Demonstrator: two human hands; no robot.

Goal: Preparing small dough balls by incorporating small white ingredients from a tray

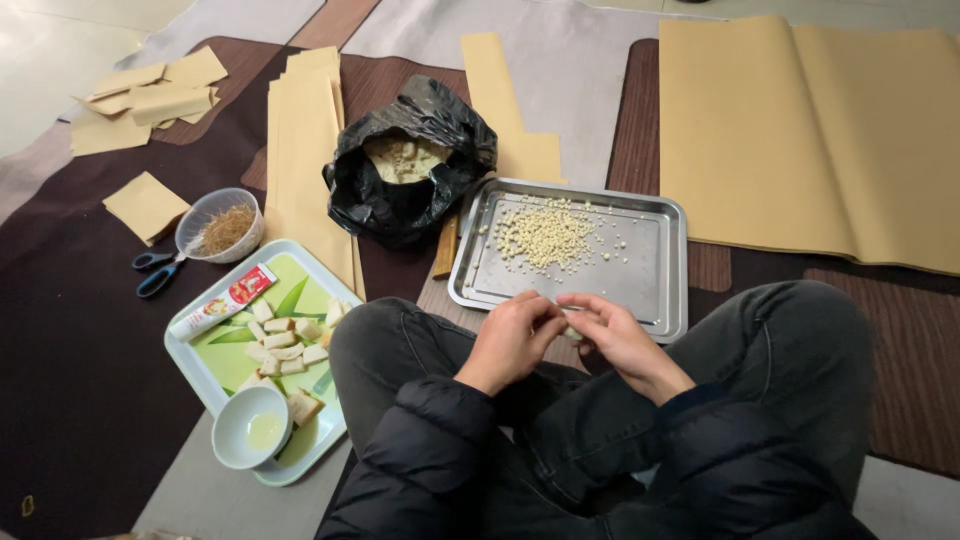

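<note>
1. Your left hand (513,338) and right hand (620,340) meet over your crossed legs, just at the near edge of the rectangular shiny metal tray (660,285). The fingertips of both pinch one small pale pellet (571,333) between them; it is mostly hidden, so you cannot tell its exact shape.
2. That metal tray holds a loose heap of small cream-coloured pellets (545,235), too many to count, with strays scattered towards its right side.
3. Just left of the tray, farther from you, stands one crumpled black plastic bag (405,190), open at the top, with pale lumps showing inside.
4. Near left lies one light green rectangular plastic tray (205,375). It carries one red and white tube (222,302), a cluster of roughly a dozen pale folded packets (285,345), and one small white bowl (252,427) with a little pale liquid in it.
5. Beyond the green tray sits one clear round plastic tub (220,225) filled with thin brown strands.
6. One pair of blue-handled scissors (152,270) lies just left of that tub.
7. Tan paper sheets are spread about: a stack of long strips (302,150) left of the bag, small cut squares (150,95) at the far left, and two large sheets (810,130) at the far right.
</note>
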